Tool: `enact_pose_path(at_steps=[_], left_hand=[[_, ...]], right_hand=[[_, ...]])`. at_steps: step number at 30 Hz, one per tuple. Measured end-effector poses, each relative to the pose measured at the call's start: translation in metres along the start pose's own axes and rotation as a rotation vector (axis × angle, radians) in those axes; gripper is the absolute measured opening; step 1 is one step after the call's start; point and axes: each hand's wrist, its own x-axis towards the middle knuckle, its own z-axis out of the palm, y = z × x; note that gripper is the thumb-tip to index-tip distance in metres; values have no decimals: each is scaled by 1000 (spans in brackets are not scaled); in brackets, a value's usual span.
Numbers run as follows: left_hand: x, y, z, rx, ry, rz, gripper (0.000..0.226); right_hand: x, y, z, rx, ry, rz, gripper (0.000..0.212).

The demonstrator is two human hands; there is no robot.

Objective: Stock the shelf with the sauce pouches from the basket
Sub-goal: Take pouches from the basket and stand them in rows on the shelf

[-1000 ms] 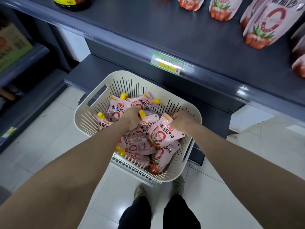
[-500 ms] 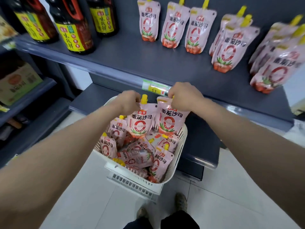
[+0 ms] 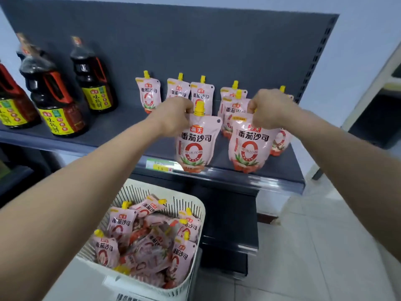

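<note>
My left hand [image 3: 173, 117] grips the top of a pink sauce pouch [image 3: 196, 144] with a yellow cap, held upright over the front edge of the dark grey shelf [image 3: 121, 131]. My right hand [image 3: 268, 108] holds a second pink pouch [image 3: 249, 146] by its top, its base at the shelf's front edge. Several more pouches [image 3: 148, 94] stand in a row at the back of the shelf. Below, the white slotted basket [image 3: 196, 205] holds several pouches [image 3: 121, 224] in a loose heap.
Dark sauce bottles [image 3: 54, 98] with yellow labels stand on the shelf's left part. A green price tag [image 3: 159, 165] sits on the shelf's front rail. Lower dark shelves [image 3: 230, 213] lie behind the basket. Pale floor tiles [image 3: 303, 246] spread to the right.
Both hands have lifted a pouch each out of the basket and carried them up and forward to the shelf's front edge. The view has tilted upward.
</note>
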Motion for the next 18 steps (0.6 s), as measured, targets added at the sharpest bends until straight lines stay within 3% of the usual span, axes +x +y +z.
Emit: enact_pose_path(at_steps=[3,8,18], left_hand=[[20,24,8,-18,25,41,17],[48,56,26,-72,-3,55,35],[81,73,58,-37,-49,2,31]], right_hand=[[6,33,-5,-18,27,72,27],[16,80,5,-35,15,131,27],[33,123,30,11,-115,107,31]])
